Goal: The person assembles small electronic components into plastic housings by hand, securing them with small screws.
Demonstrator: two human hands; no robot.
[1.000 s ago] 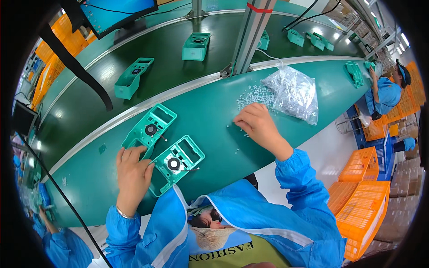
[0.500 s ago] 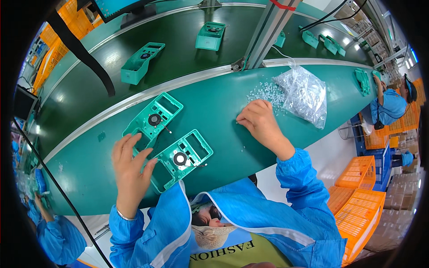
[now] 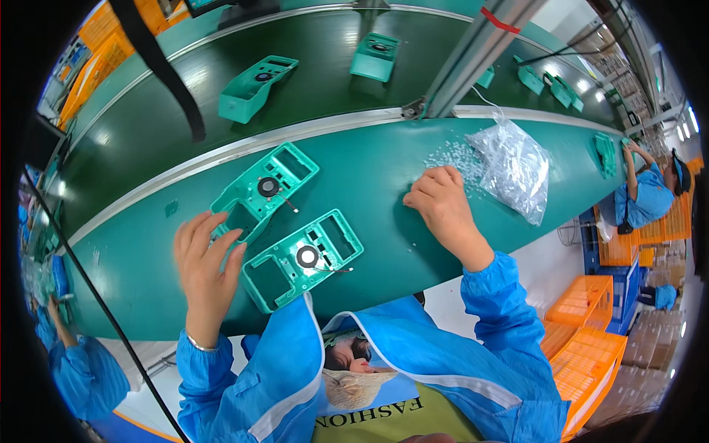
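Two green plastic housings lie face-down side by side on the bench, one behind the other. The rear housing (image 3: 301,164) carries a black round fan (image 3: 268,187) with a short cable. On the front housing (image 3: 342,235) sits a round part with a pale centre (image 3: 306,257) and its own lead. My left hand (image 3: 207,258) hovers at the left ends of both, fingers apart, nothing in them. My right hand (image 3: 443,207) is closed in a pinch beside a scatter of small clear pieces (image 3: 450,156); whatever its fingertips hold is hidden.
A clear plastic bag (image 3: 515,171) lies right of the scatter. Beyond a metal rail, a dark conveyor carries more green housings (image 3: 255,88). A metal post (image 3: 473,55) rises at its edge. Co-workers (image 3: 650,188) sit at both sides; orange crates (image 3: 587,369) stand right.
My left hand has drawn slightly left, away from the front housing. My right hand stays pinched near the small clear pieces. The whole view has shifted a little.
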